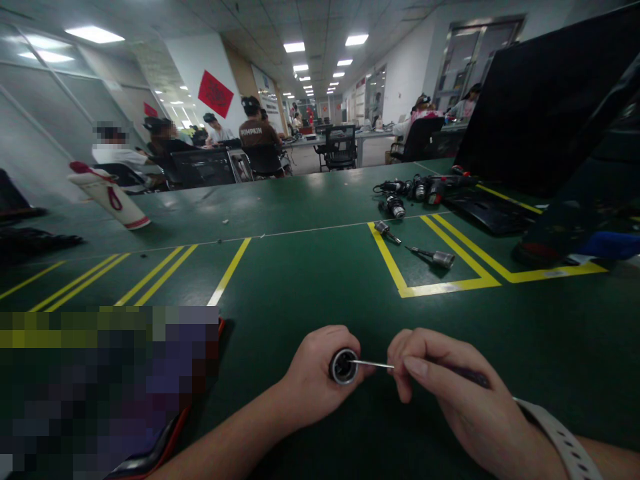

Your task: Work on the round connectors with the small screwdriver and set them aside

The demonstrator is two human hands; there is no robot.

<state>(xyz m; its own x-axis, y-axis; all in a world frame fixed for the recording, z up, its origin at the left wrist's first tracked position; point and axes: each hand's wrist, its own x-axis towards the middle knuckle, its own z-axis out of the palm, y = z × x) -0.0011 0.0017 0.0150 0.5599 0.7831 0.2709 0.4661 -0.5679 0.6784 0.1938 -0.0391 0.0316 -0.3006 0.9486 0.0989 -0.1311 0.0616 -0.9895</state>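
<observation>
Black hollow cylinder with silver rim (pixel 342 367): in left hand (pixel 316 377), fingers curled around it, mouth facing the camera. Right hand (pixel 447 373) pinches a thin silver-shafted, dark-handled tool (pixel 376 365) between thumb and fingers; shaft crosses into the mouth, tip unclear. Step, judged: working inside the cylinder; next move calls for steady grip, aligned shaft. Bare green tabletop (pixel 300 280) gives room ahead; blurred red-edged dark item (pixel 175 433) limits the left.

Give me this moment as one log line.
left hand: holds round black part | right hand: holds thin tool | tool tip: at part's opening
</observation>
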